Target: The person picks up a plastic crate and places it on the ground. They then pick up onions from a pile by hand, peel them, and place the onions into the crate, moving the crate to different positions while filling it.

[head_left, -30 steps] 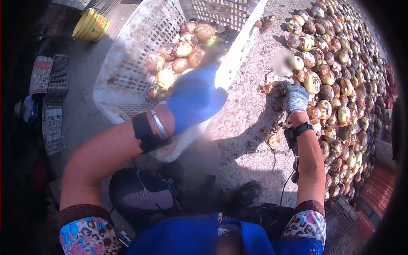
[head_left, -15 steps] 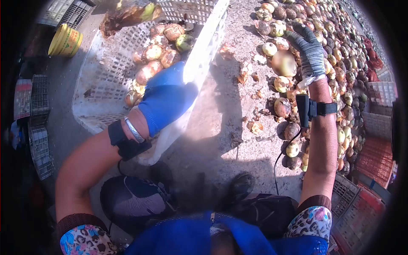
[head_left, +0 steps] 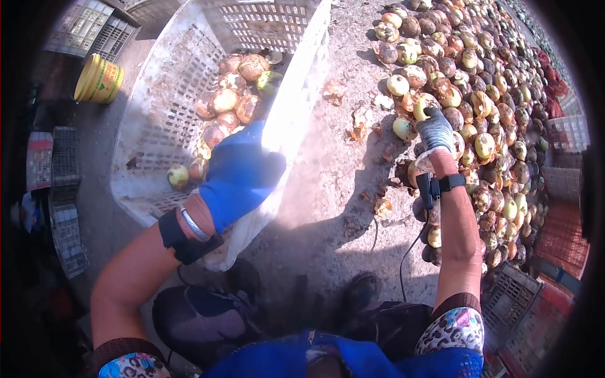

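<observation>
My left hand, in a blue glove, is closed over the near rim of a white plastic crate. The crate leans toward me, and several onions with brown, peeling skins lie inside it. A greenish onion sits low in the crate, left of that hand. On the right, my right hand, in a grey knit glove with dark fingertips, is at the edge of an onion heap. Its fingers are closed on a pale onion; the far side of the grip is hidden.
Loose dry skins litter the concrete ground between crate and heap. A yellow bucket stands at the left, near stacked crates. More crates are at the right, with red netting behind the heap. A cable trails from my right wrist.
My right hand has drawn back toward me and closed on an onion. The blurred brown object over the crate has gone from there, and a greenish onion now shows low inside.
</observation>
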Available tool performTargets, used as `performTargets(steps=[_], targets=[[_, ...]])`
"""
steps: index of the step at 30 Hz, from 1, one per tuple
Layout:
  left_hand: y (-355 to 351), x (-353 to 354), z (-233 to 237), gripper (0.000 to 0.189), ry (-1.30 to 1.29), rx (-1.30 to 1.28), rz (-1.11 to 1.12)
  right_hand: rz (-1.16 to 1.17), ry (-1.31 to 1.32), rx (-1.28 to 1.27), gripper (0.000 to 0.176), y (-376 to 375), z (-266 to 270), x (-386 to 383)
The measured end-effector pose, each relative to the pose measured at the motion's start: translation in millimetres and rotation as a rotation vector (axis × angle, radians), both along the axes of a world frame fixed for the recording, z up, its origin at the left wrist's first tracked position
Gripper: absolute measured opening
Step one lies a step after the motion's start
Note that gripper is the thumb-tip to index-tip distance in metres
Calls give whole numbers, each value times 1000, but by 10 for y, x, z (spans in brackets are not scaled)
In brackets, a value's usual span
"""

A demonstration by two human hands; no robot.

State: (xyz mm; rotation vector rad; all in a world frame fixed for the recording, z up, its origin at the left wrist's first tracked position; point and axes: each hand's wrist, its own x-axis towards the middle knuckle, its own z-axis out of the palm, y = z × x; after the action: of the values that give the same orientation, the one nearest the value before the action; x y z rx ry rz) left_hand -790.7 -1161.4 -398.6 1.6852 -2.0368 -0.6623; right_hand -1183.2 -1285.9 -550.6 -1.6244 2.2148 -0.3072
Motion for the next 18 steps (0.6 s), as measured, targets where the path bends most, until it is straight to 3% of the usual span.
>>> performTargets(steps=[2,4,6,8,10,11,12,14,16,18], targets=[[21,-7,-28,24,25,-22,-18,181,162,-24,55,47,327,21],[-15,-30,11,27,34,-76,-38,245,24,104,59,3,293,95],[-8,-61,54,31,-15,57,51,354,-43,81,64,147,48,296],[-13,-67,67,31,6,73,41,373,-8,-44,60,242,-147,626],[4,-39,69,32,57,110,42,278,-198,-114,46,220,-533,924],[0,-42,57,32,55,113,38,418,17,9,35,307,20,1171],[6,-45,47,29,85,57,8,417,17,10,35,287,4,1233],[9,-47,57,26,115,-7,-20,487,71,28,51,192,-76,1314],[-4,-54,81,34,-16,65,30,374,3,8,43,91,-211,1292],[-8,-24,65,35,-1,78,64,-230,-786,7,36,1,-351,1118]])
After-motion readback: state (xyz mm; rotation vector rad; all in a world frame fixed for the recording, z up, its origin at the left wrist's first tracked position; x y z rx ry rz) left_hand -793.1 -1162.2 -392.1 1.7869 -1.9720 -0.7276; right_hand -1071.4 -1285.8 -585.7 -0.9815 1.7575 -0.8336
